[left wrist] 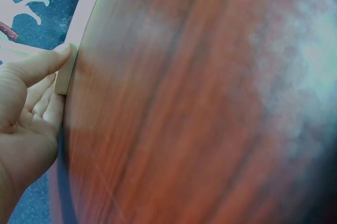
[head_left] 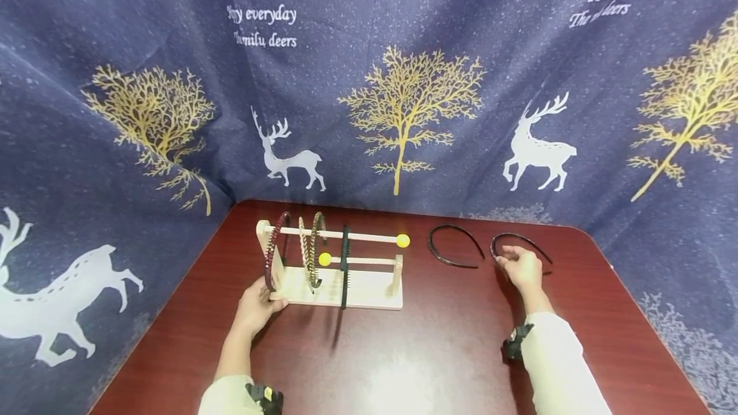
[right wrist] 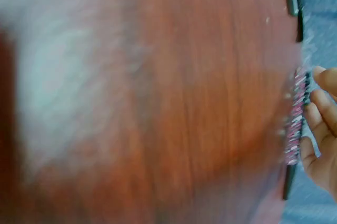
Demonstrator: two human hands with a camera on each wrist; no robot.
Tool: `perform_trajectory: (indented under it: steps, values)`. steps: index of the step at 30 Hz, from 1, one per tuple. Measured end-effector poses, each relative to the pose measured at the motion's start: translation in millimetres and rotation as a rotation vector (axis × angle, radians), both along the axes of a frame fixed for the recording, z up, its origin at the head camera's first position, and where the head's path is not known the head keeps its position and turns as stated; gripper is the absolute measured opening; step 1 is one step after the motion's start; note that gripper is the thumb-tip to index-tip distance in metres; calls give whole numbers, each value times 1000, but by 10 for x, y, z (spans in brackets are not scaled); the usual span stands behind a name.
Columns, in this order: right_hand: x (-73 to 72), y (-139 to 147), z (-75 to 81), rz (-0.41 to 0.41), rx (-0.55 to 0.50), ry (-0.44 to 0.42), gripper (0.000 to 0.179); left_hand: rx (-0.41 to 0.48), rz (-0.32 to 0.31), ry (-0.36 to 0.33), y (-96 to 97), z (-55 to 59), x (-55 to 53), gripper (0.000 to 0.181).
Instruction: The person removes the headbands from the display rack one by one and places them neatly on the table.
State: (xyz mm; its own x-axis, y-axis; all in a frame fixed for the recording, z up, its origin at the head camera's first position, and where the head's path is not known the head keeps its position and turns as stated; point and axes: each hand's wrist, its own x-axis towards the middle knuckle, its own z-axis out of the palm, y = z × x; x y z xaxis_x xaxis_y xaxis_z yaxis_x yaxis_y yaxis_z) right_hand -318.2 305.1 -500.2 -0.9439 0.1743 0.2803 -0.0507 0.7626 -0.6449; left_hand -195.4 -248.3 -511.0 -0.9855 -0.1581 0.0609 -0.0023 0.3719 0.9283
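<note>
My left hand (head_left: pixel 257 306) grips the front left corner of a pale wooden rack (head_left: pixel 369 296); in the left wrist view its thumb lies on top of the base and the fingers are below the edge. Several headbands hang on the rack's rods: a dark red one (head_left: pixel 271 255), a beige one (head_left: pixel 302 245), an olive-brown one (head_left: pixel 314 248) and a black one (head_left: pixel 345 268). My right hand (head_left: pixel 523 269) is at a dark headband (head_left: pixel 521 236) on the table, fingertips right beside its curve. Sparkly pink and white trim on that headband (right wrist: pixel 296 124) shows in the right wrist view.
Another dark headband (head_left: pixel 438 255) lies on the red-brown table (head_left: pixel 438 338) between the rack and my right hand. Yellow balls (head_left: pixel 403 241) cap the rod ends. A blue curtain (head_left: pixel 369 146) with deer and trees hangs behind the table.
</note>
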Motion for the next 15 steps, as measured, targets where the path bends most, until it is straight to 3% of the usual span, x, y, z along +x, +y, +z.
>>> perform_trajectory:
  steps: [5,11,15]
  values:
    - [109,-141,130,25,-102,33,40,15,0,8,5,-22,23,36]
    - [318,-376,464,124,-191,-35,49,0,1,24,-2,-16,-4,41]
    - [449,-547,650,185,-232,-24,50,-4,-15,30,-4,-23,-23,46]
